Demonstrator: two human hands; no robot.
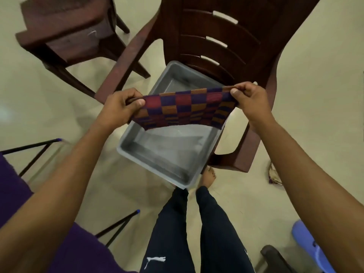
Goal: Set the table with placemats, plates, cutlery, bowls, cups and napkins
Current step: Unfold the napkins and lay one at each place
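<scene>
A: Where is the cloth (pixel 183 109) held?

B: Above the grey tub (pixel 167 154); its top corners are pinched by the left hand (pixel 122 104) and right hand (pixel 249 97).

A: Handling?

B: Judged soft, light; best gripped at corners.

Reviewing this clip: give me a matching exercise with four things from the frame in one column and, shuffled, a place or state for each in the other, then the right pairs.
Column A
1. checked cloth
2. grey tub
3. brown chair
4. left hand

Column B
a. sits on the seat, jutting over its front edge
b. pinches one top corner of the fabric
c. held stretched between two hands, hanging above the tub
d. stands on the pale floor, carrying the tub

Pairs: 1-c, 2-a, 3-d, 4-b
</scene>
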